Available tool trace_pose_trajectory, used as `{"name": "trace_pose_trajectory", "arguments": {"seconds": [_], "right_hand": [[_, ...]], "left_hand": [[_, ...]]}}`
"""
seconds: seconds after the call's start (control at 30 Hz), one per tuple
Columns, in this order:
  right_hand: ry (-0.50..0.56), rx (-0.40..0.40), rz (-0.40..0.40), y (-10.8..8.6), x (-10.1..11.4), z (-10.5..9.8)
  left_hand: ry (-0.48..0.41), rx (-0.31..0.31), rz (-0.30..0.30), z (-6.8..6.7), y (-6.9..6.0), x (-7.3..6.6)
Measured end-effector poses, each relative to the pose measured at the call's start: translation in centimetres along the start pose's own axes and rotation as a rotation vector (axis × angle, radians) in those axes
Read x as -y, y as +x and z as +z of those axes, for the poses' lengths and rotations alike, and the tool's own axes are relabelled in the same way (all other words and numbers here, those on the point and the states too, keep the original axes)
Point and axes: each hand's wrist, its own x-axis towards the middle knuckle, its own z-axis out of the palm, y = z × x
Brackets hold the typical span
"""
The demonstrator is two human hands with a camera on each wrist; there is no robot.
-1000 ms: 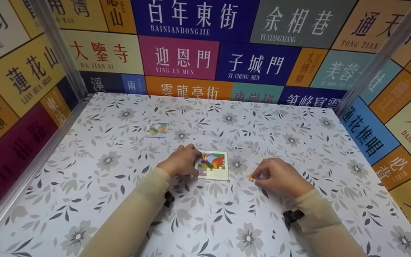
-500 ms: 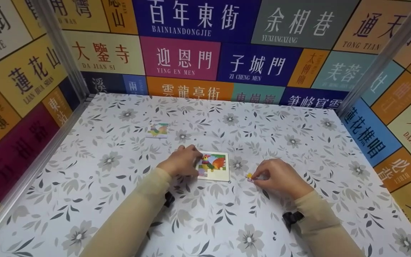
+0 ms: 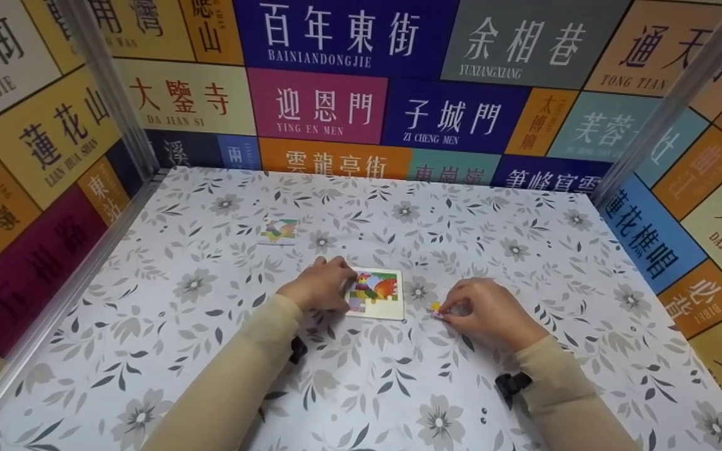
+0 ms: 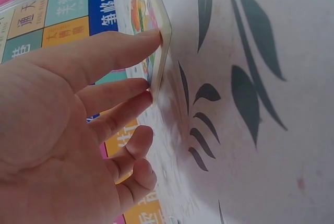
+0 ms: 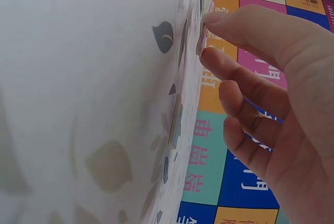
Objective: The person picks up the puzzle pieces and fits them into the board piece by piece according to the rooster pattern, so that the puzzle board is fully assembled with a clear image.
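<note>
A small framed jigsaw puzzle (image 3: 376, 288) with a colourful bird picture lies on the table, its lower right part a bare pale area. My left hand (image 3: 320, 285) grips its left edge, with the thumb and two fingertips on the frame (image 4: 166, 38) in the left wrist view. The other fingers curl loosely. To the right of the frame, my right hand (image 3: 492, 310) pinches a small yellow and pink puzzle piece (image 3: 435, 309) between thumb and index finger, just above or at the table. That piece (image 5: 201, 41) appears edge-on in the right wrist view.
Farther back on the left lies a small colourful picture patch (image 3: 279, 232) with a jagged outline. A thin flat piece (image 5: 176, 122) shows beside the right hand in the right wrist view. Sign-covered walls (image 3: 317, 103) enclose the floral table (image 3: 210, 351).
The puzzle piece in my right fingers has turned a little and shifted slightly left. My left hand and the framed puzzle have stayed in place.
</note>
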Motion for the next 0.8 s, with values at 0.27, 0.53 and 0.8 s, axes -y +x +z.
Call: {"name": "trace_pose_trajectory", "arguments": {"seconds": [0.27,0.53,0.8], "right_hand": [[-0.004,0.003,-0.021,0.3,0.3,0.2],[-0.003,-0.026,-0.105,1.1,1.0,0.5],[-0.028,-0.024,-0.135,2.0,2.0,1.1]], "left_hand": [[0.013,-0.017,0.032,0.2,0.0,0.1],[0.027,-0.017,0.042,0.3,0.1,0.3],[0.009,-0.032,0.02,0.3,0.0,0.0]]}}
